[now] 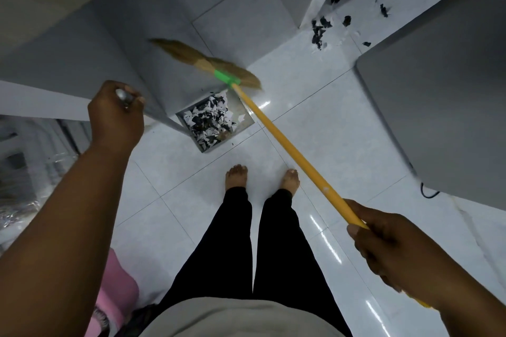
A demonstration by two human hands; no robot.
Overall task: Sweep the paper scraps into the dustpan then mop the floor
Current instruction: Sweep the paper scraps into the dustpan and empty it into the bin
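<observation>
Open white tile floor (323, 128) runs forward from the person's bare feet (236, 175), hemmed on the left by the edge of a grey unit (82, 49) and on the right by the corner of a grey cabinet (438, 107), with a thin black cable (427, 194) curling at its foot. Beyond, the floor narrows into a channel between grey panels, where loose paper scraps (319, 33) lie scattered, black and white. The dustpan (246, 126) sits tight against the left unit's lower corner, just ahead of the feet, heaped with paper scraps (210, 117). The broom (287, 145) slants across the free floor, its straw bristles (189, 56) blurred past the dustpan's far side (whether they touch anything cannot be told). The right hand (388, 249) is wrapped firmly round the yellow shaft near its upper end. The left hand (115, 117) is raised, fingers curled tight round a silvery handle end (121, 96); its shaft below is hidden.
</observation>
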